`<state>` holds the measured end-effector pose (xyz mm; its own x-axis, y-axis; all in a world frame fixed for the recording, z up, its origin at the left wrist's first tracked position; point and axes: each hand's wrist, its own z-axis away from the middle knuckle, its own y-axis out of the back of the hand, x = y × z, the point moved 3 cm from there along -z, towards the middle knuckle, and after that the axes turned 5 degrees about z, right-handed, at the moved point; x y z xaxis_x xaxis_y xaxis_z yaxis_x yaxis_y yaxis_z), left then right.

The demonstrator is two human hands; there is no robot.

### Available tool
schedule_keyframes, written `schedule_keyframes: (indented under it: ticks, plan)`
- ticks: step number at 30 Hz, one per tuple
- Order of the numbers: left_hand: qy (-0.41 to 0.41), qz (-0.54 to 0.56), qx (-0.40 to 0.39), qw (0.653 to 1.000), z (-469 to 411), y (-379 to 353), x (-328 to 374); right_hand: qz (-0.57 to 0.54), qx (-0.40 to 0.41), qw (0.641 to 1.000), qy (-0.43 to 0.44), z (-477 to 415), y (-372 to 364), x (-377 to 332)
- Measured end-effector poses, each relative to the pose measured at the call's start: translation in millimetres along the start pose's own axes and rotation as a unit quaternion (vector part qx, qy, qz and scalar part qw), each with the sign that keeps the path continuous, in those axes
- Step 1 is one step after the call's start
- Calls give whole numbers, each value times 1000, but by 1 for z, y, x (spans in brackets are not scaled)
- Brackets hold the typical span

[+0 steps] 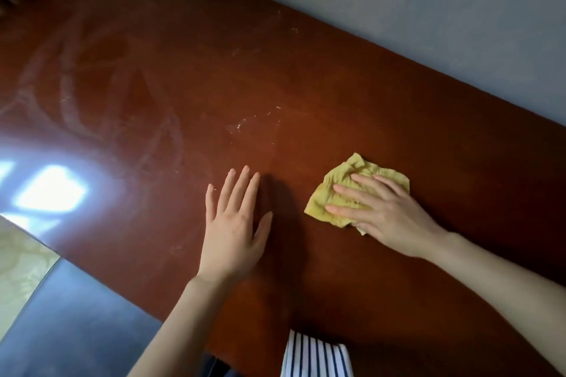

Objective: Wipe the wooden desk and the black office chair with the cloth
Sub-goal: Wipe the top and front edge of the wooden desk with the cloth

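**dusty_dan:** wooden desk (337, 101) is filling most of the shot, running from 10 to 4 o'clock, with the grey wall (428, 9) sitting behind it at 1. Dust smears (92, 86) are showing at 10.

**mopqueen:** yep. Left hand (232, 232) is lying flat on the wood near centre, fingers straight, holding nothing. Right hand (389, 217), at its 3 o'clock, is pressing the crumpled yellow cloth (346, 171) onto the desk with straight, spread fingers. White specks (245, 125) are sitting at the left hand's 12.
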<state>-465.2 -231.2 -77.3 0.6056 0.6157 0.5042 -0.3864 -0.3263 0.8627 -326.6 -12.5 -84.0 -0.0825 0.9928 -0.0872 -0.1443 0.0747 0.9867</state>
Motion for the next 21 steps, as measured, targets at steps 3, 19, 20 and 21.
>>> schedule_keyframes:
  ticks: [3,19,20,21]
  plan:
    - [60,11,17,998,29,9,-22,-7,-39,998,-41,-42,5,20]
    - [173,30,37,984,117,35,-69,-60,-137,948,-282,-197,24,5]
    - [184,31,29,982,122,35,-72,-65,-146,948,-275,-190,23,-6]
    - [199,35,20,979,128,34,-75,-71,-156,948,-268,-182,22,-19]
